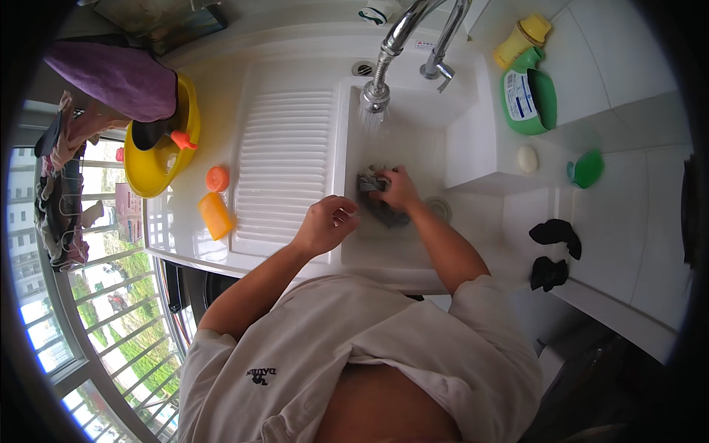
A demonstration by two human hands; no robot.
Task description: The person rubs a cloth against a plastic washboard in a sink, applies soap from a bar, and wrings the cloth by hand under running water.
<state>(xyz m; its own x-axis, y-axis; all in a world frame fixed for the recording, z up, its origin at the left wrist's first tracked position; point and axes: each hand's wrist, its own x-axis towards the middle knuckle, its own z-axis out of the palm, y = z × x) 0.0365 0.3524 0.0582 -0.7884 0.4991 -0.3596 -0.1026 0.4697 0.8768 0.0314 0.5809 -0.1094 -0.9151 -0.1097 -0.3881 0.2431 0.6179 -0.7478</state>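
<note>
My right hand point(400, 191) is down in the white sink basin point(410, 127), its fingers gripping a wet, crumpled grey cloth point(388, 213). Part of the cloth trails below the fingers towards the basin's near side. Over the basin's left rim hovers my left hand point(328, 223), fingers curved and a gap showing between thumb and fingers. It appears to hold nothing. Water sprays from the chrome faucet head point(375, 98) into the basin, beyond the cloth. Just right of my right hand lies the round drain point(438, 210).
Left of the basin is a ribbed washboard point(285, 160). Orange soap bars point(215, 216) and a yellow basin point(191, 138) sit farther left. On the right ledge are a green detergent bottle point(545, 99), a yellow bottle point(520, 41), white soap point(527, 159) and black cloth pieces point(554, 235).
</note>
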